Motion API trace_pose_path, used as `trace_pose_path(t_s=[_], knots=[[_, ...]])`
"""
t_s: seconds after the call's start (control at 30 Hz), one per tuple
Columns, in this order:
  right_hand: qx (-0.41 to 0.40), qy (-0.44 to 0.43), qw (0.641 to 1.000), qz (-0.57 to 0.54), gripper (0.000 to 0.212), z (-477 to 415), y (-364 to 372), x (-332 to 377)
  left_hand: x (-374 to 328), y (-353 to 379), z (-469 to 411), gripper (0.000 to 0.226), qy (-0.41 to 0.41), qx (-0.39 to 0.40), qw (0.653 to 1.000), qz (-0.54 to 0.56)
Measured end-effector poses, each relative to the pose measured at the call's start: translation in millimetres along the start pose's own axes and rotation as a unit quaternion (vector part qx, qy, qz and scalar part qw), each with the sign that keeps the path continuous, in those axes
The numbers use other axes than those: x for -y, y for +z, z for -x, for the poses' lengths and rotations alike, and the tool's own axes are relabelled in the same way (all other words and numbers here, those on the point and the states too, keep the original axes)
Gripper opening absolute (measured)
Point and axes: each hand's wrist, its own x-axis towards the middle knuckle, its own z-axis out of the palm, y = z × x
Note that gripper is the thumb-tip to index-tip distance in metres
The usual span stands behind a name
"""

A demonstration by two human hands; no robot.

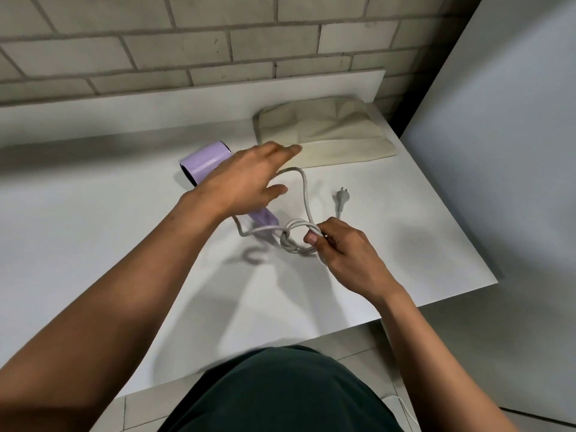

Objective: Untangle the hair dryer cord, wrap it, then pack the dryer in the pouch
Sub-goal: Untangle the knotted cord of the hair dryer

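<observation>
A lilac hair dryer (204, 162) lies on the white table (93, 219), its handle pointing toward me and mostly hidden by my left hand. My left hand (246, 179) hovers over the dryer with fingers stretched out toward the pouch, holding nothing. The grey cord (305, 194) runs from the handle into a knotted loop (296, 240). My right hand (343, 247) pinches that loop at its right side. The plug (342, 201) lies flat just beyond my right hand. A beige cloth pouch (324, 132) lies flat at the back right of the table.
A grey brick wall (187, 51) runs behind the table. A large white panel (505, 151) stands to the right of the table's edge. The table's near edge (280, 338) is in front of my dark green shirt, with tiled floor below.
</observation>
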Motion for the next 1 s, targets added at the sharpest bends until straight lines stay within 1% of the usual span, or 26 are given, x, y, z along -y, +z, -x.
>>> trace_pose_path(t_s=[0.03,0.07,0.1,0.17,0.2,0.23,0.27,0.3,0.37,0.43,0.5,0.53,0.57,0.63,0.7,0.73,0.83,0.87,0.93,1.0], knots=[[0.0,0.0,1.0,0.002,0.028,-0.3,-0.5,1.1,-2.9,-1.0,1.3,0.074,0.046,-0.015,0.999,0.015],[-0.001,0.0,1.0,0.005,0.03,-0.6,-1.1,1.6,-6.1,-2.9,1.2,0.081,0.096,-0.034,0.995,0.017],[-0.002,-0.001,1.0,0.009,0.031,-1.2,-2.0,1.8,-8.6,-4.4,-0.5,0.08,0.147,-0.036,0.988,0.011],[-0.001,-0.007,1.0,0.018,0.03,-1.9,-4.1,1.5,-11.0,-3.8,-5.0,0.061,0.221,0.013,0.975,-0.015],[0.003,-0.012,1.0,0.023,0.029,-2.0,-4.8,1.7,-13.4,-2.8,-5.8,0.049,0.233,0.048,0.971,-0.028],[0.009,-0.015,1.0,0.025,0.028,-1.7,-5.1,1.9,-14.5,-1.4,-6.5,0.038,0.241,0.064,0.968,-0.039],[0.012,-0.015,1.0,0.025,0.027,-1.1,-4.7,1.6,-14.8,0.0,-7.2,0.032,0.245,0.057,0.966,-0.05],[0.011,-0.012,1.0,0.02,0.027,-0.3,-4.0,1.2,-14.2,1.7,-7.4,0.03,0.245,0.036,0.967,-0.066],[-0.009,-0.001,1.0,0.0,0.029,0.5,-4.0,-0.8,-12.8,4.4,-7.1,0.041,0.236,-0.032,0.967,-0.089],[-0.035,0.004,0.999,-0.01,0.032,0.8,-6.6,-2.2,-12.5,4.1,-6.7,0.046,0.204,-0.114,0.97,-0.072],[-0.04,0.013,0.999,-0.019,0.032,1.5,-9.0,-3.0,-13.2,-1.5,-6.3,0.041,0.134,-0.195,0.971,-0.039],[-0.034,0.018,0.999,-0.023,0.031,2.1,-9.3,-3.4,-13.1,-4.4,-6.4,0.039,0.095,-0.22,0.971,-0.024],[-0.029,0.022,0.999,-0.026,0.031,2.8,-8.7,-3.6,-12.4,-7.6,-6.3,0.038,0.062,-0.22,0.973,-0.015],[-0.02,0.026,0.999,-0.027,0.031,3.3,-6.5,-3.9,-9.5,-12.0,-7.4,0.037,0.03,-0.161,0.986,-0.011],[-0.011,0.024,0.999,-0.022,0.03,4.4,-4.2,-3.1,-7.6,-14.3,-8.0,0.033,0.03,-0.105,0.994,0.004],[-0.007,0.021,1.0,-0.019,0.03,5.2,-3.4,-2.2,-6.9,-15.8,-7.6,0.033,0.041,-0.094,0.995,0.019],[0.004,0.021,1.0,-0.016,0.032,6.6,-2.2,-1.2,-11.7,-24.0,-5.1,0.048,0.109,-0.097,0.988,0.057],[0.005,0.021,1.0,-0.014,0.032,6.4,-2.2,-1.0,-16.6,-27.8,-4.6,0.048,0.132,-0.091,0.985,0.066],[0.005,0.018,1.0,-0.007,0.03,5.4,-2.7,-0.8,-29.6,-33.0,-4.8,0.046,0.175,-0.049,0.981,0.069],[0.004,0.01,1.0,0.001,0.028,4.4,-3.7,0.0,-45.1,-30.6,-5.6,0.045,0.219,0.011,0.975,0.024]])
